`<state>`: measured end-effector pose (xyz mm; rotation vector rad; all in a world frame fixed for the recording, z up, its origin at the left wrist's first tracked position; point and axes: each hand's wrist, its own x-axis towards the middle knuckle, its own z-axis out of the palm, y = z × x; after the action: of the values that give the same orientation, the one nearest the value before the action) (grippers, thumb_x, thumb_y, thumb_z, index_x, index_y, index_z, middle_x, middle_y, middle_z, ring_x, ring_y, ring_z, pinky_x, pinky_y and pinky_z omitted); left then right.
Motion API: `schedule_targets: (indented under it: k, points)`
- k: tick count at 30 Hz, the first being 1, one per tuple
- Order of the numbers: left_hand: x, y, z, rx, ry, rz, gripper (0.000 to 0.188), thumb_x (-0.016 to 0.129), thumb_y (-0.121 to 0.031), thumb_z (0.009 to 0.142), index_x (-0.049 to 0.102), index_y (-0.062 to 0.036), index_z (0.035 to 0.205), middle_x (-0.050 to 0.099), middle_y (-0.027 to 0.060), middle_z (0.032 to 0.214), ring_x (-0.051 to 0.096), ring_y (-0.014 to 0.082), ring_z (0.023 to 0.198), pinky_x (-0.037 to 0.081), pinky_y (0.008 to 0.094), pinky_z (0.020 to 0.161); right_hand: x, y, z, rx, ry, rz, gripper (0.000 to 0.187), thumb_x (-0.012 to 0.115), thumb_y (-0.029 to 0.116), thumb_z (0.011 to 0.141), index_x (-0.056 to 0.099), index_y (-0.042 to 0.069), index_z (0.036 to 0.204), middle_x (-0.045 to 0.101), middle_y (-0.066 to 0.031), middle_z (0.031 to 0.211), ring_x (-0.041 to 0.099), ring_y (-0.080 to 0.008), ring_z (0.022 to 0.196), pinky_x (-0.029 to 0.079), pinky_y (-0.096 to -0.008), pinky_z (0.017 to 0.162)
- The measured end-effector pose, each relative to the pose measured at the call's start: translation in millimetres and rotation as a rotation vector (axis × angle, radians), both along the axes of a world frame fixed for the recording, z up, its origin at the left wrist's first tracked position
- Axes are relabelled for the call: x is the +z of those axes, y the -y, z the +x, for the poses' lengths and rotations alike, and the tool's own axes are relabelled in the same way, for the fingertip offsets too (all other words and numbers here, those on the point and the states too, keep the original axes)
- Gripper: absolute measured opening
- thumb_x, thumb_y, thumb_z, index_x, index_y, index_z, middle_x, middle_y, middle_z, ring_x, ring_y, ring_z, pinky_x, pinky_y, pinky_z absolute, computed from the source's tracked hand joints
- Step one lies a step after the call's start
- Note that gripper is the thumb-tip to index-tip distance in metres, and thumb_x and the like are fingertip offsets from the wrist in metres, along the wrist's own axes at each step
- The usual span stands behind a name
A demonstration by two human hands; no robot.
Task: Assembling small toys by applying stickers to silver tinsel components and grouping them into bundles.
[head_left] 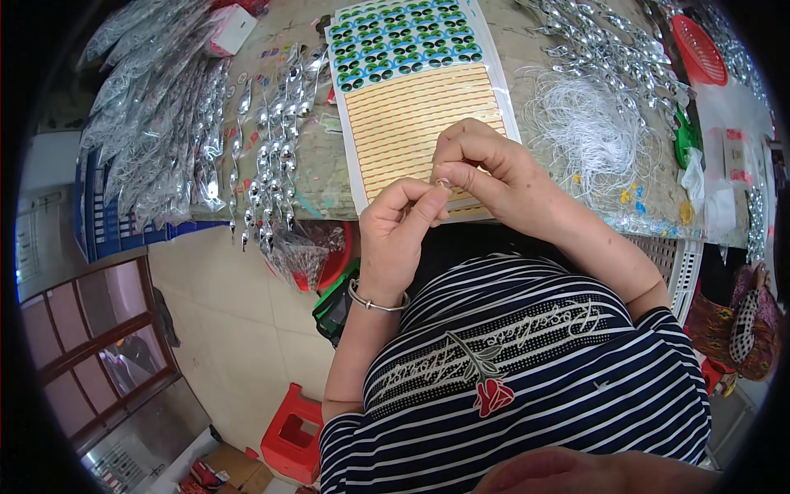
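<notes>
My left hand [395, 230] and my right hand [506, 177] meet over the near end of a sticker sheet. Thumb and forefinger of each are pinched together at a tiny pale, shiny piece [444, 183], too small to name. Under them lies the sheet [424, 115], yellow with thin red lines in its nearer part. Its far part carries rows of green, black and blue eye-shaped stickers [403, 45]. To the right of the sheet is a loose heap of white strings [588, 128]. Left of it hang twisted silver strips [280, 152] over the table's front edge.
Clear plastic bags with silver pieces [156, 123] are piled at the left. More silver twists [609, 41] lie at the far right, near a red basket [699, 49] and a green object [685, 138]. A red stool [294, 432] stands on the floor at the left.
</notes>
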<state>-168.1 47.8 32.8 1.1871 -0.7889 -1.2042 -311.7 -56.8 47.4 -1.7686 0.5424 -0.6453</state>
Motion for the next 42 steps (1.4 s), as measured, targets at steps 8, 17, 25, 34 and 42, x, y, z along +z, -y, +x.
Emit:
schedule_targets:
  k: [8, 17, 25, 34, 42]
  points:
    - [1, 0, 1, 0.069, -0.071, 0.011, 0.008, 0.065, -0.007, 0.088, 0.065, -0.0002, 0.091, 0.063, 0.0012, 0.080, 0.056, 0.0052, 0.071, 0.044, 0.0189, 0.066, 1, 5, 2, -0.040, 0.076, 0.036, 0.009, 0.059, 0.008, 0.091, 0.065, 0.002, 0.093, 0.057, -0.0031, 0.090, 0.054, -0.0127, 0.087, 0.044, -0.0256, 0.078]
    - [-3, -2, 1, 0.107, 0.117, -0.067, 0.007, 0.063, -0.005, 0.089, 0.064, 0.0004, 0.093, 0.064, 0.0014, 0.082, 0.057, 0.0058, 0.074, 0.044, 0.0194, 0.068, 17, -8, -11, -0.085, -0.026, -0.282, 0.009, 0.065, 0.006, 0.085, 0.067, 0.001, 0.092, 0.056, -0.0071, 0.087, 0.057, -0.0178, 0.083, 0.045, -0.0284, 0.071]
    - [-8, -5, 2, 0.045, 0.299, -0.103, 0.009, 0.059, -0.006, 0.092, 0.063, 0.0002, 0.097, 0.064, 0.0020, 0.086, 0.056, 0.0060, 0.078, 0.044, 0.0196, 0.070, 13, -9, -9, -0.115, -0.055, -0.508, 0.012, 0.069, 0.005, 0.078, 0.068, 0.002, 0.090, 0.056, -0.0083, 0.083, 0.057, -0.0230, 0.079, 0.046, -0.0313, 0.067]
    - [-8, -1, -1, 0.075, 0.421, -0.149, 0.008, 0.060, -0.004, 0.089, 0.062, 0.0018, 0.094, 0.063, 0.0063, 0.083, 0.060, 0.0130, 0.076, 0.047, 0.0245, 0.071, 10, -5, -5, -0.134, -0.107, -0.565, 0.012, 0.072, 0.005, 0.072, 0.066, 0.004, 0.083, 0.056, -0.0082, 0.082, 0.057, -0.0245, 0.079, 0.047, -0.0334, 0.065]
    - [-6, -1, -3, 0.089, 0.160, 0.040, 0.008, 0.062, -0.006, 0.089, 0.065, 0.0010, 0.092, 0.064, 0.0019, 0.077, 0.057, 0.0077, 0.069, 0.046, 0.0213, 0.064, 0, -10, 2, -0.215, -0.070, -0.654, 0.016, 0.074, 0.003, 0.066, 0.063, 0.004, 0.077, 0.055, -0.0079, 0.082, 0.057, -0.0252, 0.077, 0.047, -0.0319, 0.065]
